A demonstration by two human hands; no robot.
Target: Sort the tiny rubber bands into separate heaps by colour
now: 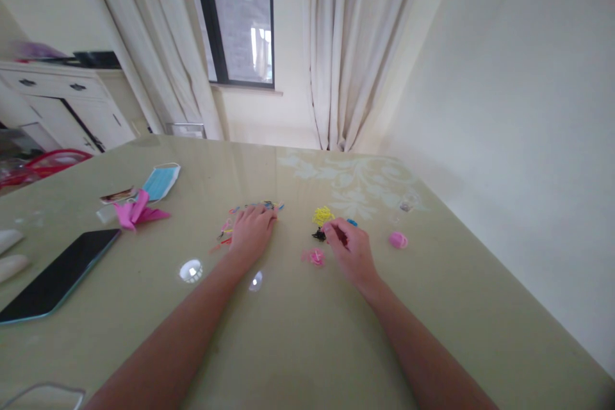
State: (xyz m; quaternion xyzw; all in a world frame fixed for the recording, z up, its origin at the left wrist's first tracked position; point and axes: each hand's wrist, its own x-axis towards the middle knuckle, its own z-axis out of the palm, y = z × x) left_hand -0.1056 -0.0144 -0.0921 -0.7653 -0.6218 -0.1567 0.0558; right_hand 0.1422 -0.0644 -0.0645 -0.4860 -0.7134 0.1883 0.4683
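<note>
My left hand (253, 230) lies palm down, fingers stretched out, over a pile of mixed-colour small elastic bands (225, 230) that pokes out around it. My right hand (353, 250) has its fingers curled in and thumb against them, low over the sorted piles; whatever is in the pinch is too small to make out. Beside it are yellow bands (323, 215), black bands (319, 235) and pink bands (316, 257). Red bands (342, 237) show partly behind its fingers, and a few blue bands (352, 222) just beyond.
A pink round object (398, 240) and a small clear container (407, 204) stand to the right. Leftward lie a tablet-like black device (62, 272), a folded pink paper piece (137, 211) and a blue mask (162, 182). The table (288, 346) meets a wall at right.
</note>
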